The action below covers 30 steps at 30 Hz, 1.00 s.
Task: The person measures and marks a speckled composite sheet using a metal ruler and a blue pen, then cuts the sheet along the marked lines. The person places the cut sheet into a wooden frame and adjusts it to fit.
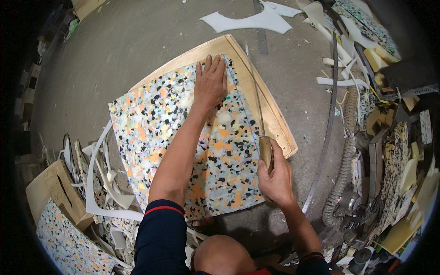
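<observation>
— Speckled foam sheet (183, 137) lies mid-frame on a wooden board (275, 119), which sits on the concrete floor (128, 41). Its long axis runs from lower left to upper right.

— And the hands?

— The left hand (211, 85) presses flat on the foam's upper end, fingers spread, closing on nothing. The right hand (275, 176) sits at the foam's lower right edge, its grip clamped on the wooden handle of a long knife (259, 119).

— Where does the blade lie?

— It points toward the upper part of the frame, along a drawn line near the foam's right edge, just right of the left hand. So the right hand is nearer the cut, the left holds the sheet farther up.

— Around it?

— White foam offcuts (110, 192) at lower left, a ribbed hose (341, 178) and scraps at right.
</observation>
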Each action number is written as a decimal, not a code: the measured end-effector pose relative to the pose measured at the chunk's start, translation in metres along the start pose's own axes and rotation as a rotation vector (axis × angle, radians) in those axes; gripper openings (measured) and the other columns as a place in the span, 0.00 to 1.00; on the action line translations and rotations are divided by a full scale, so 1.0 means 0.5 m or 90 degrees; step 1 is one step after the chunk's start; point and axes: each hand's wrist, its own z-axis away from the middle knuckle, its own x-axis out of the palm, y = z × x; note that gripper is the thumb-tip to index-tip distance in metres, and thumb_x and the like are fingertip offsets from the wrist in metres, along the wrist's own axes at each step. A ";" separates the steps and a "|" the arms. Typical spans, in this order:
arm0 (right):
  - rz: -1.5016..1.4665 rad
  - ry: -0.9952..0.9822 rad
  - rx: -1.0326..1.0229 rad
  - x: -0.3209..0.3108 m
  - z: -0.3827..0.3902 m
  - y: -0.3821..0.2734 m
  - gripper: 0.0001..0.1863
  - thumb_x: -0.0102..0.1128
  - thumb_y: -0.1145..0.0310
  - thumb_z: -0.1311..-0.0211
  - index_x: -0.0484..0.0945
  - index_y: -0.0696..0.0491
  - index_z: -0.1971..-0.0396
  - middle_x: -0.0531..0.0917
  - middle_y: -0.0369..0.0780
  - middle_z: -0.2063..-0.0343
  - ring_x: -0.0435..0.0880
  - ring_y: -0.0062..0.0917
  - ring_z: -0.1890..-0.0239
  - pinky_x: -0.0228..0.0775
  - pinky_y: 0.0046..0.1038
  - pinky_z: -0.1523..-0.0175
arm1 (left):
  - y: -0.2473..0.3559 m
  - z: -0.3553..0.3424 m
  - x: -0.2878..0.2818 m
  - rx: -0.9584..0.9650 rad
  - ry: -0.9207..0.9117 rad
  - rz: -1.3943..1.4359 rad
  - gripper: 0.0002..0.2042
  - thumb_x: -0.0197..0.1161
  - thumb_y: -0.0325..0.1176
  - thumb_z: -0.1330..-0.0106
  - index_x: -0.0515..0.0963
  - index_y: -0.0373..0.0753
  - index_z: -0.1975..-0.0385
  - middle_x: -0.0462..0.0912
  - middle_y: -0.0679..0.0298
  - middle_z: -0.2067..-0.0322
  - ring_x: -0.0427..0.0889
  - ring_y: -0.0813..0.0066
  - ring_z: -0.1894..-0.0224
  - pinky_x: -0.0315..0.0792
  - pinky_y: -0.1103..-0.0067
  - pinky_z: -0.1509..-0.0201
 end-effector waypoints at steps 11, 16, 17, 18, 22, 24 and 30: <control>0.184 -0.143 0.071 0.032 -0.114 0.010 0.38 0.51 0.73 0.29 0.48 0.51 0.22 0.78 0.51 0.69 0.82 0.41 0.71 0.77 0.44 0.64 | 0.005 -0.031 0.025 0.017 0.002 -0.016 0.22 0.46 0.35 0.23 0.66 0.35 0.33 0.66 0.52 0.30 0.59 0.52 0.25 0.49 0.54 0.22; 0.201 -0.151 0.082 0.049 -0.125 0.026 0.38 0.51 0.73 0.28 0.48 0.46 0.21 0.76 0.49 0.72 0.81 0.40 0.73 0.77 0.43 0.64 | -0.001 -0.032 0.039 0.024 0.008 -0.019 0.22 0.46 0.35 0.24 0.67 0.35 0.33 0.66 0.51 0.30 0.59 0.51 0.25 0.49 0.53 0.22; 0.205 -0.152 0.080 0.052 -0.126 0.026 0.38 0.52 0.72 0.28 0.50 0.45 0.22 0.76 0.49 0.70 0.81 0.40 0.73 0.77 0.43 0.64 | -0.003 -0.033 0.040 0.023 0.009 -0.016 0.22 0.46 0.35 0.24 0.67 0.35 0.33 0.67 0.51 0.30 0.60 0.51 0.25 0.49 0.53 0.22; 0.209 -0.153 0.078 0.056 -0.126 0.025 0.37 0.53 0.70 0.28 0.52 0.45 0.22 0.76 0.49 0.69 0.82 0.41 0.73 0.78 0.44 0.65 | -0.006 -0.033 0.041 0.023 0.011 -0.012 0.22 0.46 0.35 0.24 0.67 0.35 0.33 0.67 0.51 0.30 0.60 0.51 0.25 0.49 0.53 0.22; 0.213 -0.141 0.071 0.069 -0.118 0.029 0.36 0.54 0.69 0.29 0.54 0.44 0.23 0.77 0.49 0.68 0.83 0.44 0.72 0.79 0.44 0.65 | -0.008 -0.029 0.052 0.020 0.019 0.002 0.22 0.45 0.36 0.24 0.68 0.36 0.33 0.67 0.52 0.30 0.60 0.52 0.25 0.49 0.53 0.22; 0.205 -0.153 0.087 0.069 -0.118 0.023 0.35 0.54 0.69 0.29 0.55 0.44 0.23 0.77 0.50 0.68 0.83 0.44 0.72 0.79 0.44 0.65 | -0.009 -0.024 0.056 0.015 0.018 -0.001 0.22 0.45 0.36 0.24 0.68 0.36 0.33 0.67 0.53 0.30 0.60 0.52 0.25 0.49 0.53 0.22; 0.207 -0.143 0.085 0.077 -0.119 0.030 0.36 0.55 0.70 0.29 0.55 0.45 0.24 0.77 0.50 0.69 0.83 0.44 0.73 0.78 0.45 0.66 | -0.006 -0.031 0.054 0.010 0.006 -0.007 0.22 0.45 0.36 0.24 0.68 0.36 0.33 0.67 0.53 0.30 0.60 0.53 0.25 0.49 0.54 0.22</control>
